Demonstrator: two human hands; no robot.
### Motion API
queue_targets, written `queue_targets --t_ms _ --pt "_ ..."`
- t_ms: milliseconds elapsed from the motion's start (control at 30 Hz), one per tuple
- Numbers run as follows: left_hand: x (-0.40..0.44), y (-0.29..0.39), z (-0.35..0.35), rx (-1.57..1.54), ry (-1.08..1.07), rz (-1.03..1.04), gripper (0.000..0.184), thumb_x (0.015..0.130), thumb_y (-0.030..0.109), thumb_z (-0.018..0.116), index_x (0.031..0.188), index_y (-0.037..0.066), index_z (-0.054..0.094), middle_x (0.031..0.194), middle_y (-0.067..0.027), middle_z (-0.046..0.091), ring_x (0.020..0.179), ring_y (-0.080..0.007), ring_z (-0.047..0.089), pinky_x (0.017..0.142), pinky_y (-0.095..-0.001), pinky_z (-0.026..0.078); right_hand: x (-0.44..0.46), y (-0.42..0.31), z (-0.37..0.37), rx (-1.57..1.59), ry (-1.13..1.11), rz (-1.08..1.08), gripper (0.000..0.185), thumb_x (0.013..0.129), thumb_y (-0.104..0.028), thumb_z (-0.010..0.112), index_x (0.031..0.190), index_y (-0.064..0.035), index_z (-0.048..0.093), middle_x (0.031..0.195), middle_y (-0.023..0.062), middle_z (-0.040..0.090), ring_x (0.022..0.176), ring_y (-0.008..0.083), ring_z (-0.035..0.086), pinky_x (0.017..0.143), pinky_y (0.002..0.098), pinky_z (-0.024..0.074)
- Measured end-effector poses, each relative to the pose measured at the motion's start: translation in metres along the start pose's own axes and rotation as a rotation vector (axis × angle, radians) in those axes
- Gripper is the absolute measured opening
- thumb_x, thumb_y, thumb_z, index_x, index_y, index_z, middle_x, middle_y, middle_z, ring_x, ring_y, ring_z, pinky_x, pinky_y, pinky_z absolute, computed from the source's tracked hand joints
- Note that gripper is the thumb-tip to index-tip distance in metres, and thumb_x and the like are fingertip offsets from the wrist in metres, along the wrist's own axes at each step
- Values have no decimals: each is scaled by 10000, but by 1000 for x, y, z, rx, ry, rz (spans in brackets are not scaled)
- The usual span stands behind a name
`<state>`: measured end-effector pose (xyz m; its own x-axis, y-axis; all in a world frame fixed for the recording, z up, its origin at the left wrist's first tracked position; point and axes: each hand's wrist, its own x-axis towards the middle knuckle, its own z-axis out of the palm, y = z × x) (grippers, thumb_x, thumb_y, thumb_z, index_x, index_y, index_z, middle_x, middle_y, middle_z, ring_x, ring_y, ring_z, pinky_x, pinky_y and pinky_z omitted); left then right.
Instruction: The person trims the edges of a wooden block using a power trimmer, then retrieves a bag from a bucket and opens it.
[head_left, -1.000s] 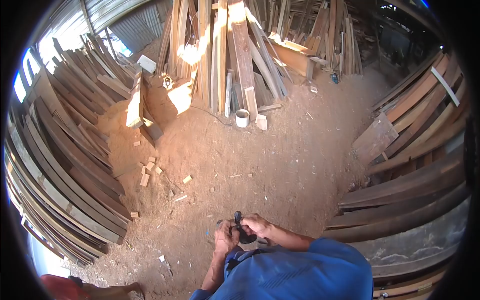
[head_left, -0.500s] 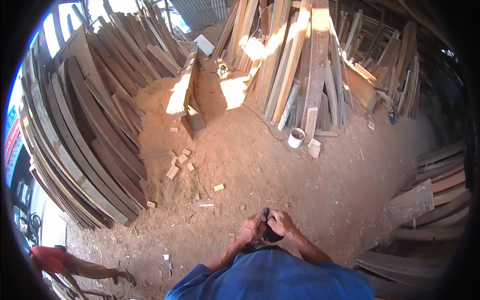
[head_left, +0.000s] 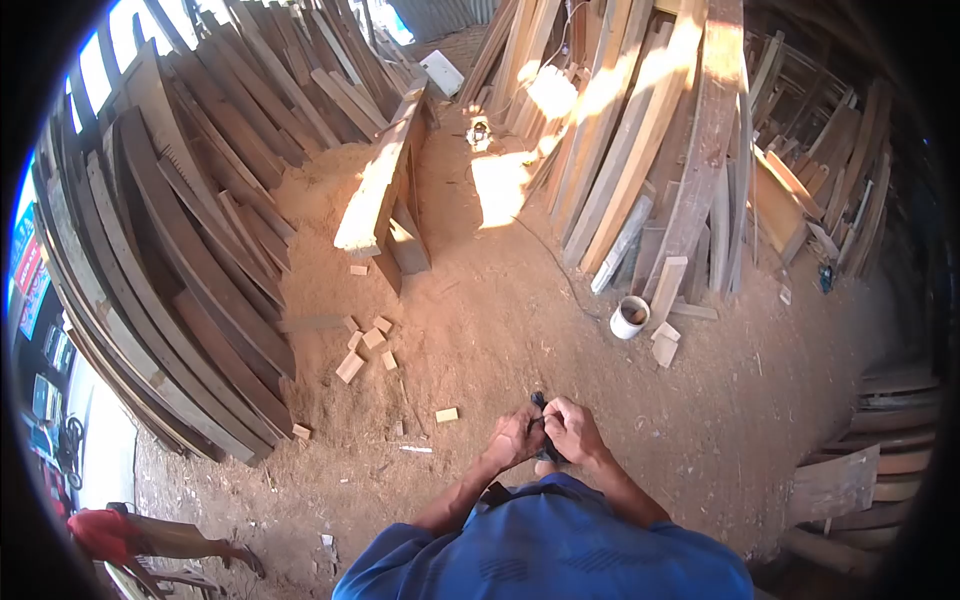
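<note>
Both hands are together in front of my blue shirt. My left hand [head_left: 516, 437] has its fingers closed on a small dark thing [head_left: 538, 400], soft and pouch-like in look. My right hand [head_left: 573, 432] pinches the same dark thing from the other side, thumb and fingers drawn in close to the left ones. A dark tip sticks out above the knuckles and more black material hangs below. The fingers hide most of it, so its exact kind is unclear.
Sawdust covers the floor. Ahead lie small wood blocks [head_left: 374, 338] and a white bucket [head_left: 630, 317]. A wooden bench-like beam [head_left: 385, 190] stands farther off. Planks [head_left: 190, 300] lean at left, others [head_left: 650, 130] at the back. A person in red [head_left: 105, 535] is at lower left.
The view has shifted, so the bucket and bench appear lower and farther right. Both hands have risen slightly in the view and drawn closer together around the dark thing.
</note>
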<state>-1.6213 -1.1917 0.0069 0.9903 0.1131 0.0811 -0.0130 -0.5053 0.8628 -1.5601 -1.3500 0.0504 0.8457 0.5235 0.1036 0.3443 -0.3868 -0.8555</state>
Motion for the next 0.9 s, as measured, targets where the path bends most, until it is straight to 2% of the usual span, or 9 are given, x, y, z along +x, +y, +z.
queue_targets --t_ms 133,267,400,533,667,733,767,800,900 --pt "87 7 -20 -15 99 -69 146 891 131 611 1013 50 610 930 -240 665 886 -459 650 742 -505 526 105 11 -35 -23 -218 -7 218 881 -237 676 958 -34 657 870 162 721 827 336 714 719 415 550" --pt "155 2 -28 61 239 28 129 890 107 626 1009 59 616 937 -224 662 882 -445 647 747 -502 521 205 12 -57 -126 -322 70 303 879 -310 676 1000 -33 676 908 165 728 866 336 711 765 423 551" --pt "224 -21 -46 135 371 77 114 869 75 659 966 72 599 888 -221 653 845 -435 649 722 -513 514 285 31 -52 -224 -429 -58 248 867 -243 629 1010 -44 672 922 200 715 898 379 691 806 467 532" --pt "286 -37 -70 194 384 107 121 870 70 661 971 76 595 817 -228 654 750 -450 650 650 -501 520 349 40 -38 -320 -316 -125 217 845 -207 608 994 -62 670 899 203 711 883 411 681 789 506 523" --pt "353 -63 -83 -36 422 -82 62 930 73 624 984 61 597 809 -173 677 728 -308 698 643 -401 552 436 66 -24 -275 -121 4 163 855 -165 597 935 -44 670 876 224 698 859 411 680 755 489 530" --pt "392 -74 -98 -149 452 -69 55 969 97 606 994 48 604 834 -111 702 745 -202 711 634 -334 558 488 90 -12 -127 -65 -56 146 861 -136 579 915 -32 667 861 221 693 833 379 687 732 456 533" --pt "412 -80 -108 -241 368 -150 66 976 92 601 1018 42 592 980 -114 698 878 -196 701 719 -329 578 512 100 -4 -45 -34 -79 140 865 -121 570 905 -26 665 853 220 690 820 363 691 721 439 535" --pt "435 -93 -116 -235 379 -32 80 966 71 609 1032 39 577 1059 -139 681 900 -191 691 739 -347 583 536 108 -1 97 -71 -88 134 881 -78 524 895 -21 645 794 129 670 726 215 648 663 348 508" --pt "500 -131 -141 -312 272 159 155 949 40 622 1083 45 544 1227 -164 625 980 -206 676 804 -362 579 601 113 -6 497 -226 95 137 897 -53 492 893 -28 627 764 8 590 689 92 534 625 271 456"
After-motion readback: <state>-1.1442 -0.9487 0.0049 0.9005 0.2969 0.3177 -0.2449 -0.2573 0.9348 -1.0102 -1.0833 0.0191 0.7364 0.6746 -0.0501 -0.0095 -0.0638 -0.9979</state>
